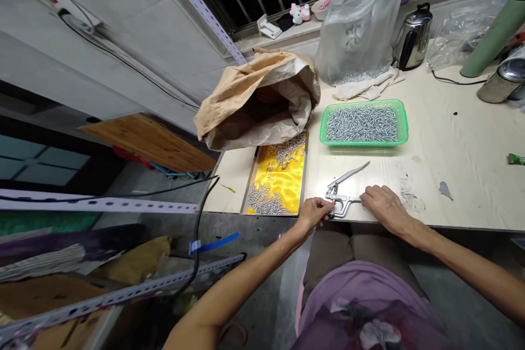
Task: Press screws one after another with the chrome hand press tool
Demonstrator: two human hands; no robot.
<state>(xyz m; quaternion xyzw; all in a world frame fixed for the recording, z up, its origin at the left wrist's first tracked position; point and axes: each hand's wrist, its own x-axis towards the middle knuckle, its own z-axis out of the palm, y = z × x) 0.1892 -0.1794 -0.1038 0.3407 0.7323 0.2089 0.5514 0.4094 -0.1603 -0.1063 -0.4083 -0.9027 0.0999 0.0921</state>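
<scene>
Silver hand pliers with a spring and a long upper lever lie at the table's front edge, their lever swung up and apart from the lower handle. My left hand is at the jaw end, its thumb and fingers pinched together by a small red part; what lies between the fingertips is too small to make out. On the other side, my right hand is closed over the end of the lower handle. A green basket full of small silver metal pieces stands beyond the pliers.
Left of the pliers is a yellow-lined tray with more loose metal pieces. Behind it an open brown sack leans over. A large plastic bag, a cloth and a steel kettle stand toward the window.
</scene>
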